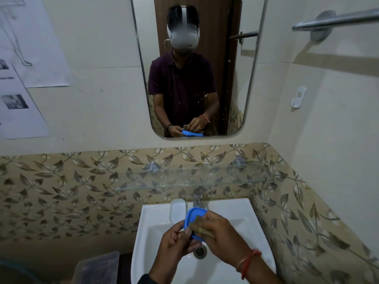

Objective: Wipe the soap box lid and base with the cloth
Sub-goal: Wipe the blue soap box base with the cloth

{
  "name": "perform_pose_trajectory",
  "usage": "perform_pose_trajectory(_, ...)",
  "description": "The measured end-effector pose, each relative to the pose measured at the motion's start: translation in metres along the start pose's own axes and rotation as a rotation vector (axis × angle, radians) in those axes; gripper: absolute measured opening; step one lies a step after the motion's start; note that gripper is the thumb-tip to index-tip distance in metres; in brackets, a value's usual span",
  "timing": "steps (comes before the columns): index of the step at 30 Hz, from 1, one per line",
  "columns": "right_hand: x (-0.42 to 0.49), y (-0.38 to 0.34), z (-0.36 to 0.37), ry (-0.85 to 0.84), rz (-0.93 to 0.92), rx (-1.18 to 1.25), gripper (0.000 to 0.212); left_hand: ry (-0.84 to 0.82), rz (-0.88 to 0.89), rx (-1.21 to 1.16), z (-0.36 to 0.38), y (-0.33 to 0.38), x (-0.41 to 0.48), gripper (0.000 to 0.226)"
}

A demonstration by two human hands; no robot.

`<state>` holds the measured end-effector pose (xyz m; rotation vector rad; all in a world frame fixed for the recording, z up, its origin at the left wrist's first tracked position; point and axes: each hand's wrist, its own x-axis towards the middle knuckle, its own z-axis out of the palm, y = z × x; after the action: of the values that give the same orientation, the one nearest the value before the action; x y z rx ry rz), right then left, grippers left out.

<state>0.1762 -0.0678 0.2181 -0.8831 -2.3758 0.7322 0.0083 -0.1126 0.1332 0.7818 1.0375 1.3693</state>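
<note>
Over the white sink (235, 210) I hold a blue soap box lid (192, 217), tilted up on edge. My left hand (174, 242) grips its lower left rim. My right hand (221, 234) presses a small brownish cloth (200, 223) against the lid's inner face. The translucent white soap box base (178, 210) lies on the sink's back ledge, just left of the tap (197, 198). Much of the lid is hidden by my fingers.
A glass shelf (194, 179) juts out above the tap. A mirror (196, 66) on the wall reflects a person with a headset. A towel bar (336, 19) is at the upper right, a clear plastic tub (96, 267) on the floor at lower left.
</note>
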Motion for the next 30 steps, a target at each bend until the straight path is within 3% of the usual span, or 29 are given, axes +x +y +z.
perform_pose_trajectory(5,-0.004,0.017,-0.010,-0.148,0.022,-0.223,0.016,0.092,-0.006,-0.044,-0.005,-0.008,-0.006,0.042)
perform_pose_trajectory(8,-0.006,0.020,-0.008,-0.065,0.144,-0.361,0.016,0.115,0.027,-0.037,0.000,-0.011,-0.009,0.038)
perform_pose_trajectory(12,-0.004,0.006,0.001,0.070,0.234,-0.242,0.019,0.149,0.043,-0.039,0.004,-0.014,-0.009,0.043)
perform_pose_trajectory(16,0.002,-0.009,0.018,0.116,0.198,-0.041,0.010,0.126,0.084,0.041,0.011,-0.015,-0.011,0.038)
perform_pose_trajectory(19,0.005,-0.008,0.017,0.241,0.193,0.014,0.013,0.122,0.128,0.089,0.017,-0.014,-0.015,0.036)
perform_pose_trajectory(23,0.004,-0.004,0.013,0.302,0.135,-0.141,0.029,0.152,0.194,0.124,0.023,-0.014,-0.020,0.033)
perform_pose_trajectory(26,-0.001,0.005,0.003,0.309,0.200,-0.249,0.028,0.212,0.251,0.124,0.022,-0.011,-0.023,0.026)
perform_pose_trajectory(30,-0.005,0.009,-0.002,0.262,0.321,-0.278,0.019,0.235,0.282,0.159,0.026,-0.013,-0.024,0.039)
